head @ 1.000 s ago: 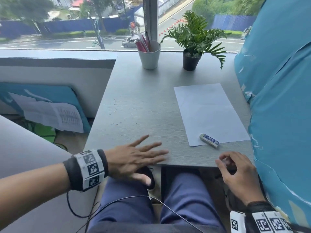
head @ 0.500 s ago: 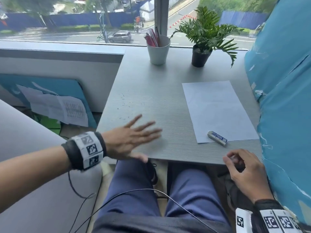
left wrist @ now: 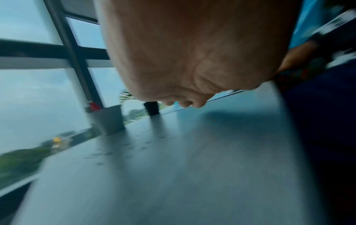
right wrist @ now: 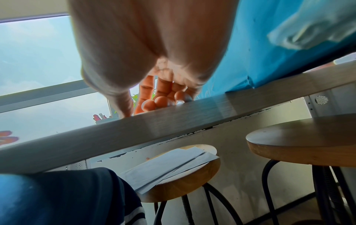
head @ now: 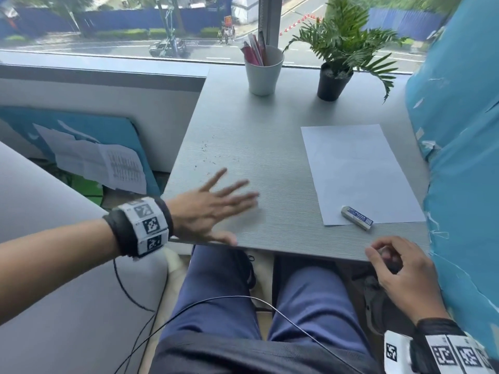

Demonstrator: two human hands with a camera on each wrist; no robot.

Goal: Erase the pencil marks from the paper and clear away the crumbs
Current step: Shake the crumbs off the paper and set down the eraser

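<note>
Grey desk by a window: left hand, fingers spread and empty, has slid farther toward the crumbs, paper right; right hand loosely curled, empty, near edge.

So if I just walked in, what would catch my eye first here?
Probably the left hand, fingers spread flat over the grey table near its front edge, with dark crumbs scattered just beyond it. Then the white paper on the right, an eraser across its near edge. At the back stand a cup and plant.
</note>
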